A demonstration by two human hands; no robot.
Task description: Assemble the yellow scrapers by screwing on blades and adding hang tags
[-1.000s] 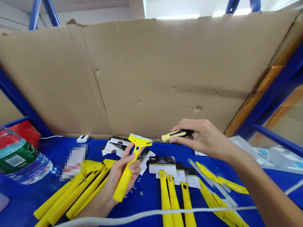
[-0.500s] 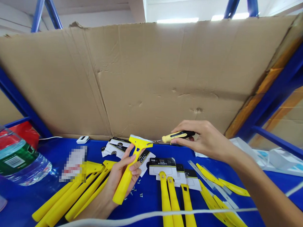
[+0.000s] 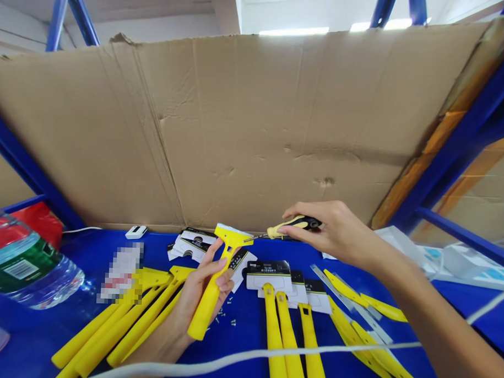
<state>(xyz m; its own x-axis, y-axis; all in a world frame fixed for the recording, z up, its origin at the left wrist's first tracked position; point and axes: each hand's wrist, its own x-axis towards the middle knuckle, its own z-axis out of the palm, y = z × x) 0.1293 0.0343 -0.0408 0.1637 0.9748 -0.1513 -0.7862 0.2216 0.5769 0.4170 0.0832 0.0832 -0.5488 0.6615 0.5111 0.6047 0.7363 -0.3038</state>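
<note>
My left hand (image 3: pixel 203 284) is closed around the handle of a yellow scraper (image 3: pixel 209 306), its wide head tilted up and away from me. In my right hand (image 3: pixel 327 227) is a screwdriver (image 3: pixel 292 226) with a yellow and black handle, held sideways. The screwdriver's tip meets the right part of the scraper head; the screw itself is too small to make out. Below my left hand, several small screws (image 3: pixel 233 322) lie scattered on the blue table. Behind it are white and black cards (image 3: pixel 196 242), partly covered by the hand and scraper.
Several yellow scrapers (image 3: pixel 118 333) lie at left. Others, with printed cards (image 3: pixel 269 277), lie at centre. Yellow parts (image 3: pixel 382 308) and metal strips (image 3: pixel 357 308) are at right. A white cable (image 3: pixel 213 365) crosses the front. A water bottle (image 3: pixel 26 266) stands left, before a cardboard wall (image 3: pixel 254 128).
My right hand and the screwdriver have shifted very slightly, with the handle turned a little in the fingers. My left hand keeps the scraper in nearly the same place.
</note>
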